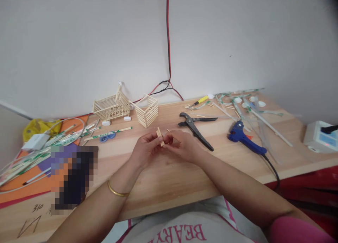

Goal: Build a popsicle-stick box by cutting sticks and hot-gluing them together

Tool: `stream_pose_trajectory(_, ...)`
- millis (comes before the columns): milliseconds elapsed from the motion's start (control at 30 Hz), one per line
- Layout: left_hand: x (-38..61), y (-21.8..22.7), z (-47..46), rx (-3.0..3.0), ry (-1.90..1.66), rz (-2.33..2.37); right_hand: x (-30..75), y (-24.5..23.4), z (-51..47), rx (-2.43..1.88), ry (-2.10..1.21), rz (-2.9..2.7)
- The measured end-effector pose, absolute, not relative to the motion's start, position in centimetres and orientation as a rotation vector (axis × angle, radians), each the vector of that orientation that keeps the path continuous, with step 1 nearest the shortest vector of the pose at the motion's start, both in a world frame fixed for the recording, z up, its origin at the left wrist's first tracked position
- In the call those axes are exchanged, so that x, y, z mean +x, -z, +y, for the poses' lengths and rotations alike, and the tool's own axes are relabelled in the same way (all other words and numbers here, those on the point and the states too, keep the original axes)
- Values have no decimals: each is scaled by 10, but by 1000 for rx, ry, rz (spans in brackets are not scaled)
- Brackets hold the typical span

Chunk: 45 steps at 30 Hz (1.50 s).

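Observation:
Several short wooden sticks point(159, 134), side by side in a small bundle, stand between my hands over the table. My left hand point(145, 148) pinches them between thumb and fingers. From the other side, my right hand point(183, 146) has its fingertips closed at the bundle's lower part; its grip is partly hidden. Just beyond the hands is a V-shaped lattice of glued sticks point(146, 112). To its left a stick-built cart point(112, 107) rests near white wheel-like pieces point(106, 123).
Black cutters point(196, 128) lie right of my hands, with a blue glue gun point(246, 139) farther right. A yellow-handled knife point(202, 100) is near the wall. Wrapped chopsticks point(59, 139) cover the left side. A white power box point(320, 137) sits at the right edge.

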<state>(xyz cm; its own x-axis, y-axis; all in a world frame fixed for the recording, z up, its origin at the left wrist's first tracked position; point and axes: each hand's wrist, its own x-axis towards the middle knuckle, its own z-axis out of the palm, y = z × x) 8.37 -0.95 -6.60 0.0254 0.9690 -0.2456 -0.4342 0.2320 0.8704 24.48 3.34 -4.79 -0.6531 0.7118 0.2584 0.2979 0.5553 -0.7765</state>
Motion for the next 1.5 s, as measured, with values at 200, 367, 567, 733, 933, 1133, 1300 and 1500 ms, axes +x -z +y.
stream_pose_trajectory(200,84,69,-9,747,-1260,1014,243,50,31,-822,-896,-2241)
stream_pose_trajectory(367,84,70,-9,863,-1259,1135,248,50,35,-810,-1009,-2245)
stream_pose_trajectory(567,84,59,-14,1471,-1126,1442,253,53,42,-872,-1227,-2028)
stream_pose_trajectory(733,85,57,-16,1833,-1065,1489,252,52,41,-831,-1265,-2027)
stream_pose_trajectory(933,83,68,-14,2073,-1063,1498,254,55,40,-788,-1078,-2119)
stream_pose_trajectory(1133,85,72,-13,2108,-940,1561,255,67,42,-804,-1028,-2221)
stream_pose_trajectory(1300,84,72,-12,2098,-906,1611,254,65,41,-805,-974,-2264)
stream_pose_trajectory(1500,85,67,-16,1959,-951,1552,254,52,39,-786,-941,-2238)
